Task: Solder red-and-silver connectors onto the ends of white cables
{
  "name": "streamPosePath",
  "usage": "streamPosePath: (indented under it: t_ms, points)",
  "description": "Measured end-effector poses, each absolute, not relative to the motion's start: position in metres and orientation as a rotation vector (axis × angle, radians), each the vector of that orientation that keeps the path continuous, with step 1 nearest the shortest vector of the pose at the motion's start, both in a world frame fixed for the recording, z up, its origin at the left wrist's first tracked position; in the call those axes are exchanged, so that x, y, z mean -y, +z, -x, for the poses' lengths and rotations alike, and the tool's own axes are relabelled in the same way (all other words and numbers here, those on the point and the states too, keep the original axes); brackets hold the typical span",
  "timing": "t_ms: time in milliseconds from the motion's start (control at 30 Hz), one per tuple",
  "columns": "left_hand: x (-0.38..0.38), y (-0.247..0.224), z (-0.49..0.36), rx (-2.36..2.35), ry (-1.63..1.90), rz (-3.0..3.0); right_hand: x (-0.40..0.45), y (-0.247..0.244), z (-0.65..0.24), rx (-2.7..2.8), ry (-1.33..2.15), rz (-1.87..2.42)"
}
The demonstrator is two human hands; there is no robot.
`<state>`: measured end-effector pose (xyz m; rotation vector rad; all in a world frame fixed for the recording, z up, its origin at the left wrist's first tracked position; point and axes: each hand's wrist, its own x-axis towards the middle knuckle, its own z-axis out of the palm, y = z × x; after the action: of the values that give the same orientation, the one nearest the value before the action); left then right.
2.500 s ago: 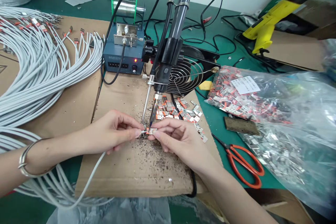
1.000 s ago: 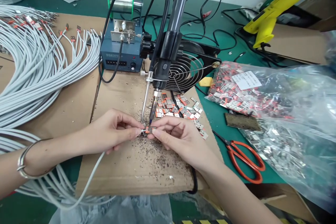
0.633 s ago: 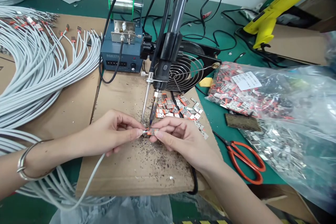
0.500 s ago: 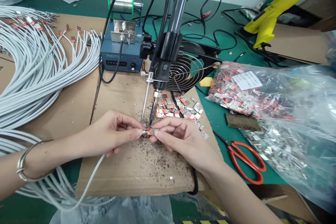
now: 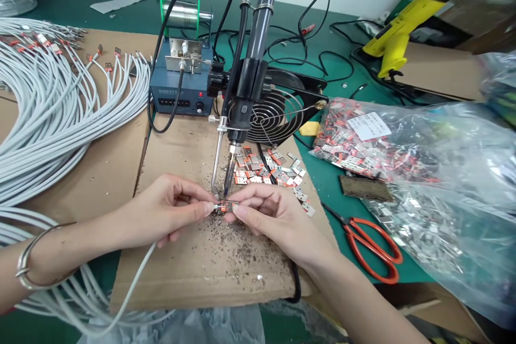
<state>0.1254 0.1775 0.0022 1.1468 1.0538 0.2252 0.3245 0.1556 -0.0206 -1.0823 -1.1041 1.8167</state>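
Note:
My left hand (image 5: 183,207) pinches the end of a white cable (image 5: 139,274) between thumb and fingertips. Opposite it, my right hand (image 5: 262,207) is closed on a small orange-and-metal USB connector (image 5: 224,207). Cable end and connector meet directly under the tip of the soldering iron (image 5: 229,180), which is clamped upright in a stand. A thin metal solder feed tube (image 5: 216,166) slants down to the same spot. Whether the iron's tip touches the connector is too small to tell.
Loose USB connectors (image 5: 262,166) lie on the cardboard (image 5: 169,274) by a fan (image 5: 272,115). The blue solder feeder (image 5: 181,91) stands behind. Bundled white cables (image 5: 60,107) fill the left. At right are red-handled scissors (image 5: 373,247), bags of parts (image 5: 374,150) and a yellow heat gun (image 5: 403,27).
The whole view has shifted slightly, so the bench items sit a little further left. A red light on the solder feeder looks brighter. Both hands keep their grips beneath the iron.

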Motion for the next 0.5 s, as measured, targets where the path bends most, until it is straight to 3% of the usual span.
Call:
streamPosePath:
  t_ms: [500]
  points:
    - [-0.1744,-0.0043,-0.1260,-1.076,0.156,-1.148,-0.1521,-0.0185,-0.3222,1.346,1.676,1.221]
